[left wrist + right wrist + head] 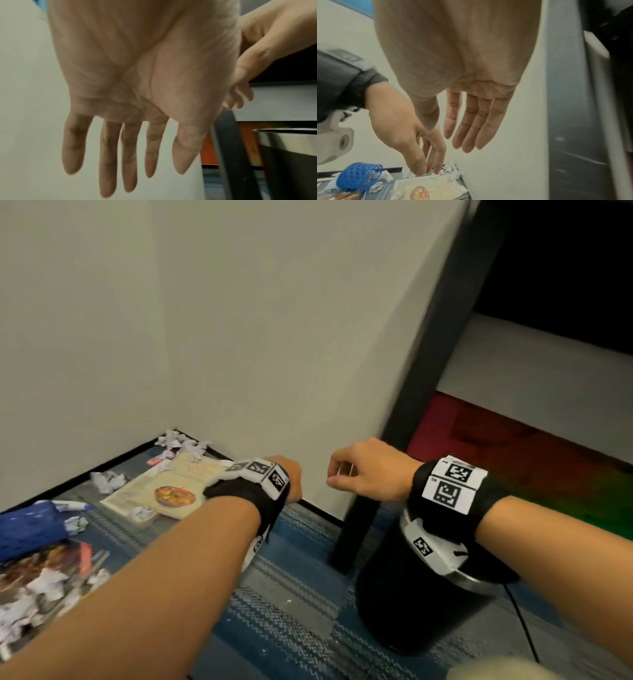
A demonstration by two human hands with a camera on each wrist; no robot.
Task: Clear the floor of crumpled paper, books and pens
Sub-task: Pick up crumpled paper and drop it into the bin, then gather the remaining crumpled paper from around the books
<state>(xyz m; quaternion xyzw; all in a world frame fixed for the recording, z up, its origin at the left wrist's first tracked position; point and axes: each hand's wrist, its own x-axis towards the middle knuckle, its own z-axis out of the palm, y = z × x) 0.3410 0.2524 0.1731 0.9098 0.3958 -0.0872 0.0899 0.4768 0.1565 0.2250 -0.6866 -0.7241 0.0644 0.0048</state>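
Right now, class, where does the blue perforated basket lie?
In the head view the blue basket lies on its side on the carpet at the far left, between the cream cookbook and the darker book, with crumpled paper beside it.

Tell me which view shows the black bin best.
Head view: the black bin shows nearly whole, standing on the carpet beside the table leg, with the right wrist over its rim. Left wrist view catches only its metal rim and part of the dark wall at the frame edge. Right wrist view does not clearly show it.
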